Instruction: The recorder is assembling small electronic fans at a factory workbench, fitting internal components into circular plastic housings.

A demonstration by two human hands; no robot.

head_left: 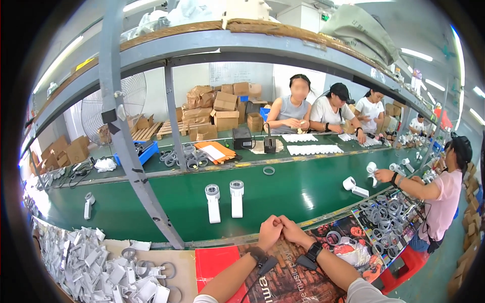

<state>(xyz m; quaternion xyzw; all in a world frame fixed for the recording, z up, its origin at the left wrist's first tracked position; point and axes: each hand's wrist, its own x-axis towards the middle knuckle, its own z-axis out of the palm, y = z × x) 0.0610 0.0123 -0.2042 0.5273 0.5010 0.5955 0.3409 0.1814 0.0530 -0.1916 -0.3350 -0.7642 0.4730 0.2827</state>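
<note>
My left hand (pixel 271 232) and my right hand (pixel 294 231) meet in front of me, above the bench edge beside the belt. Both are closed, with their fingers curled inward and knuckles nearly together. Anything between them is hidden. Just beyond, on the green conveyor belt (pixel 273 204), lie two white handheld devices, a left one (pixel 214 209) and a right one (pixel 236 202). Each has a straight handle and a round, grey-ringed head pointing away from me. Dark bands with black boxes are on both wrists. Under my forearms is a printed brick-pattern sheet (pixel 283 270).
White plastic parts (pixel 86 267) are heaped at left, grey rings (pixel 386 222) at right. A metal post (pixel 134 166) rises left of the devices, below an overhead shelf (pixel 212 45). A co-worker (pixel 439 194) reaches over the belt at right; several people sit across it.
</note>
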